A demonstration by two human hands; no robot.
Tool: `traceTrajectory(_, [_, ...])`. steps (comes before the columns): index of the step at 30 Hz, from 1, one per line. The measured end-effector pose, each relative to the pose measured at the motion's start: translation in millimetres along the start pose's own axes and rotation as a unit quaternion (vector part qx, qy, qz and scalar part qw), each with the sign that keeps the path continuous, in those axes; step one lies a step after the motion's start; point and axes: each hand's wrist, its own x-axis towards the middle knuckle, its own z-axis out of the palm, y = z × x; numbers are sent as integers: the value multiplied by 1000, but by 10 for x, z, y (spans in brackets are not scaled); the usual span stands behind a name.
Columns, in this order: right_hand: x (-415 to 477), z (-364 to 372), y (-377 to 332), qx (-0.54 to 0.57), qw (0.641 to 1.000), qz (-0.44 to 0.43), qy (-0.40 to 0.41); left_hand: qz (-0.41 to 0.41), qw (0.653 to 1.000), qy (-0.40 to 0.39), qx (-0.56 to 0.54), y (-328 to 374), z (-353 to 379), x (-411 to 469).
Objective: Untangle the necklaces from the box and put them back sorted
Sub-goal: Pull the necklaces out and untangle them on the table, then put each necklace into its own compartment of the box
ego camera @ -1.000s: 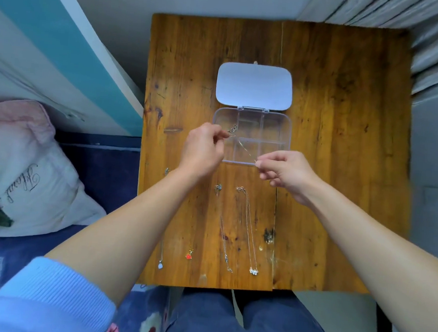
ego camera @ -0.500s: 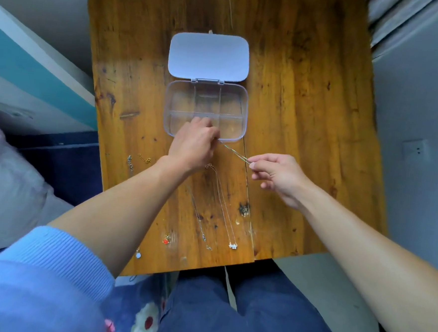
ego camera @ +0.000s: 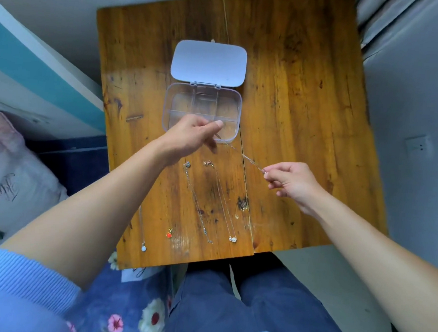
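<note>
A clear plastic box (ego camera: pixel 236 102) with compartments lies open on the wooden table (ego camera: pixel 308 94), its white lid (ego camera: pixel 209 62) folded back. My left hand (ego camera: pixel 188 137) pinches one end of a thin chain necklace (ego camera: pixel 242 155) at the box's near edge. My right hand (ego camera: pixel 293 182) pinches the other end, so the chain is stretched taut between them. Several necklaces lie straight on the table near me: one with a white pendant (ego camera: pixel 143 248), one with a red pendant (ego camera: pixel 169 233), a silver chain (ego camera: pixel 197 203) and one with a cluster pendant (ego camera: pixel 232 239).
A pillow (ego camera: pixel 7 177) and a blue flowered sheet (ego camera: pixel 124 312) are to the left. My legs in blue trousers (ego camera: pixel 241 310) are under the table's near edge. A grey wall with a socket (ego camera: pixel 419 146) is at the right.
My right hand has pulled away to the right and toward me, drawing the chain out longer. My left hand stays at the box's near edge. The camera view has shifted.
</note>
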Motion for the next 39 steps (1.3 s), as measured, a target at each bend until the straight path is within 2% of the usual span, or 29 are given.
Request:
traceTrajectory(3, [-40, -15, 234, -43, 999, 14, 16, -44, 990, -68, -118, -85, -3, -71])
traceTrajectory(6, [-75, -33, 497, -73, 996, 37, 28, -85, 977, -74, -180, -243, 55, -58])
traceTrajectory(10, [-150, -17, 805, -117, 991, 57, 27, -120, 969, -14, -216, -338, 287, -1])
traceTrajectory(14, [-247, 87, 1005, -176, 982, 63, -11, -159, 940, 67, -294, -317, 610, 113])
traceTrajectory(17, [-298, 178, 1090, -217, 974, 57, -23, -175, 933, 101, -298, -306, 778, 232])
traceTrajectory(24, [-254, 286, 1105, -321, 946, 47, 9, -161, 949, 137, -235, -272, 928, 440])
traceTrajectory(29, [-221, 292, 1092, -356, 934, 34, 19, -163, 954, 104, -228, -319, 896, 465])
traceTrajectory(33, [-228, 252, 1039, -342, 939, 38, -13, -159, 944, 92, -273, -333, 817, 362])
traceTrajectory(35, [-230, 218, 945, -344, 938, 40, -13, -158, 938, 141, -273, -367, 728, 250])
traceTrajectory(39, [-53, 200, 509, -304, 952, -11, 34, -170, 897, 352, -204, -555, 372, 68])
